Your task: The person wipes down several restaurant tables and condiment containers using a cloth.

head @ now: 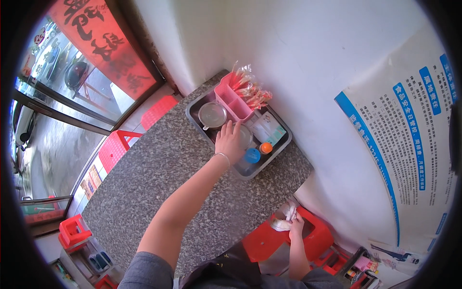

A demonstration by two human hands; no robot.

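Note:
My left hand [230,141], with a bracelet at the wrist, lies spread over a round lidded container [245,136] in a metal tray [249,177]; whether it grips the lid cannot be told. Beside it stands a second round container with a clear lid [212,115]. The tray also holds a pink plastic caddy [231,97] with wrapped chopsticks [252,94], a packet of tissues [269,129], a blue lid [252,155] and an orange-capped bottle [266,148]. My right hand [296,225] holds a crumpled whitish cloth [282,224] beyond the table edge, above red stools.
The speckled stone table [155,188] meets a white wall with a printed poster [408,137]. Red plastic stools [114,150] stand on the left and more red stools [317,231] at lower right. A glass door is at upper left.

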